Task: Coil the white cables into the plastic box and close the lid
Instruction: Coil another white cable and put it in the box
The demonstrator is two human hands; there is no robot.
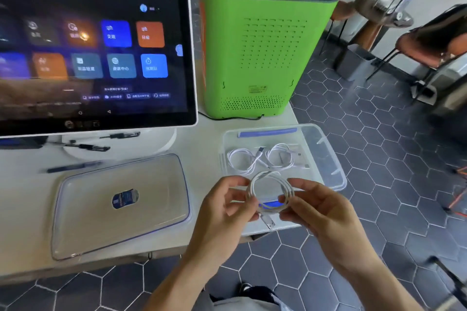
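A coiled white cable (270, 184) hangs in a small loop between both hands, its USB plug (268, 221) dangling below. My left hand (227, 204) pinches the loop's left side and my right hand (318, 206) pinches its right side, just above the near edge of the clear plastic box (328, 156). Two more coiled white cables (262, 159) lie side by side inside the box. The box's clear lid (121, 204), blue-rimmed with an oval label, lies flat on the table to the left.
A large touchscreen monitor (93, 50) stands at the back left on a white base, with pens (75, 166) before it. A green appliance (262, 53) stands behind the box. Chairs (429, 45) and hexagon-tiled floor lie to the right of the table edge.
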